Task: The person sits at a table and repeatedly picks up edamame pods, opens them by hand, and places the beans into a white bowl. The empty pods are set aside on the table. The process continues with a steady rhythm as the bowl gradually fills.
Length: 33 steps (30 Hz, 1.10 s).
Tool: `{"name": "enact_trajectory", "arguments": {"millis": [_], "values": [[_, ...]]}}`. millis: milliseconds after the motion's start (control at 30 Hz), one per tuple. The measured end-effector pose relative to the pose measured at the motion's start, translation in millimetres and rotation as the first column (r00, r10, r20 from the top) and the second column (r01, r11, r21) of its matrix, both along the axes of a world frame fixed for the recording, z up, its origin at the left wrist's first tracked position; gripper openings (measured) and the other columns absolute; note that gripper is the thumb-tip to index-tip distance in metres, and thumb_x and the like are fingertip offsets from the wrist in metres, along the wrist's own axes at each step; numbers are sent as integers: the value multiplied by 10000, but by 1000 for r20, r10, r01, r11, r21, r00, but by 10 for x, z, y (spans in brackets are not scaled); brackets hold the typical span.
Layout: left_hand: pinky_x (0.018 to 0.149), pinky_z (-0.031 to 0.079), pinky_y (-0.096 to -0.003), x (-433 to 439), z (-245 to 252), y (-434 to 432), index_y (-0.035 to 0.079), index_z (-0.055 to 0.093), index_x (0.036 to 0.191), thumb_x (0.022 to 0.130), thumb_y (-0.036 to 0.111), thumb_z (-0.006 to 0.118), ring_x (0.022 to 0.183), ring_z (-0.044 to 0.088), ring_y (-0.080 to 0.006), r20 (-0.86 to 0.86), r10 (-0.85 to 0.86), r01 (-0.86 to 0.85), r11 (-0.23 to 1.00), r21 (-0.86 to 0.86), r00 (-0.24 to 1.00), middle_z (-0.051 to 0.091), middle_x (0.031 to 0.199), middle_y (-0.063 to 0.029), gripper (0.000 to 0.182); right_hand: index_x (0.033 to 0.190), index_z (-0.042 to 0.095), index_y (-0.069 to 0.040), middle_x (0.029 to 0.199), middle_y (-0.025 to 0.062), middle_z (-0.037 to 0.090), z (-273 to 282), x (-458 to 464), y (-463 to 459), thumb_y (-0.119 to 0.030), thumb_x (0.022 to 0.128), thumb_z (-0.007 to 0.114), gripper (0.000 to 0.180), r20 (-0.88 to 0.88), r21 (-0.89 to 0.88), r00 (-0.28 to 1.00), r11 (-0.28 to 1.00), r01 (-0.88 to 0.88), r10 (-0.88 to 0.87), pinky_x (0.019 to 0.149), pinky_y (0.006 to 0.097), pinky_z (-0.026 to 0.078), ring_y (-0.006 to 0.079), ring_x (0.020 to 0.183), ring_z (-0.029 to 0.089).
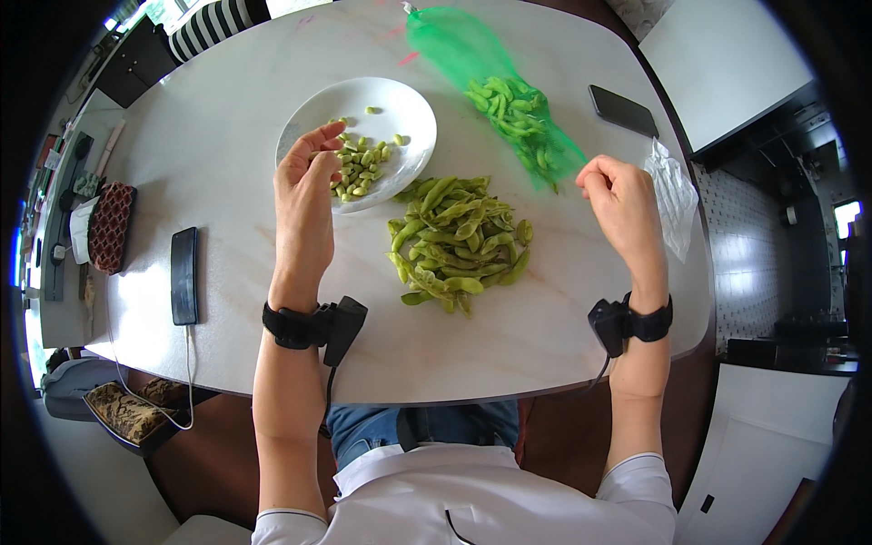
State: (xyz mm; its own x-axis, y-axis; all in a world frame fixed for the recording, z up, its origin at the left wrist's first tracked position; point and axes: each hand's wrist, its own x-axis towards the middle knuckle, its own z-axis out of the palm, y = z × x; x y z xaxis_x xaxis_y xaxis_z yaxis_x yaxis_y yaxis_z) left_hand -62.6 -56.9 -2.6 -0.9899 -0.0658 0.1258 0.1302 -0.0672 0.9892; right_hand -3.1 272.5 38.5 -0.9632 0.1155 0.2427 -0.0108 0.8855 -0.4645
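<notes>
My left hand (pixel 306 174) is over the left part of a white plate (pixel 402 102), fingers apart and slightly curled, with no bean plainly between them. Shelled green soybeans (pixel 361 163) lie on the plate, mostly in one cluster. Right of and below the plate is a heap of green soybean pods (pixel 460 238) on the tabletop. More pods (pixel 507 109) lie inside a green mesh bag (pixel 456 41) above the heap. My right hand (pixel 613 197) is beside the bag's lower end, fingers curled together; whether they hold anything cannot be told.
On the right lie a dark smartphone (pixel 623 110) and crumpled white plastic (pixel 671 197). A second phone (pixel 184 276), with a white cable (pixel 189 361), lies at the left near a patterned tissue holder (pixel 112 227). The marble-look table (pixel 238 122) has a curved edge.
</notes>
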Motion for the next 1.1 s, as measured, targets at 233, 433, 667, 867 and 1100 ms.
{"name": "enact_trajectory", "arguments": {"millis": [233,433,667,867,1100], "values": [[894,463,-248,11,-6,61,-61,606,1293,876,56,517,1005,583,-118,-40,2,-5,998,-61,999,631,1221,-102,443,892,711,37,782,213,695,-296,-158,111,-155,855,701,196,153,-55,986,997,-63,70,725,419,540,364,758,700],[839,485,-249,83,81,115,-49,611,1292,889,61,550,939,592,-97,-99,-36,26,995,-96,994,651,1203,-84,423,851,675,29,810,209,700,-520,-271,101,-123,835,703,156,89,108,995,993,-56,47,737,441,538,381,809,696],[950,472,-252,327,150,297,-19,684,1184,965,84,664,1035,615,-101,-90,-155,147,986,-83,984,702,1110,-59,243,835,521,9,671,157,612,-81,-41,13,-56,813,648,144,153,20,988,1000,-17,14,642,415,500,339,646,630],[722,454,-179,578,176,510,-13,705,1126,969,165,706,825,591,-33,198,-452,436,892,121,870,688,930,3,237,893,539,-18,716,68,595,136,176,-356,1,837,703,175,-114,-281,946,904,-323,303,580,293,461,155,612,573],[626,414,-191,608,135,533,27,698,1064,964,166,704,699,527,-32,298,-631,430,736,523,717,636,820,8,171,980,591,-8,927,110,634,-21,220,-670,100,792,726,256,-371,-63,769,812,-580,521,693,386,543,288,801,648]]}}
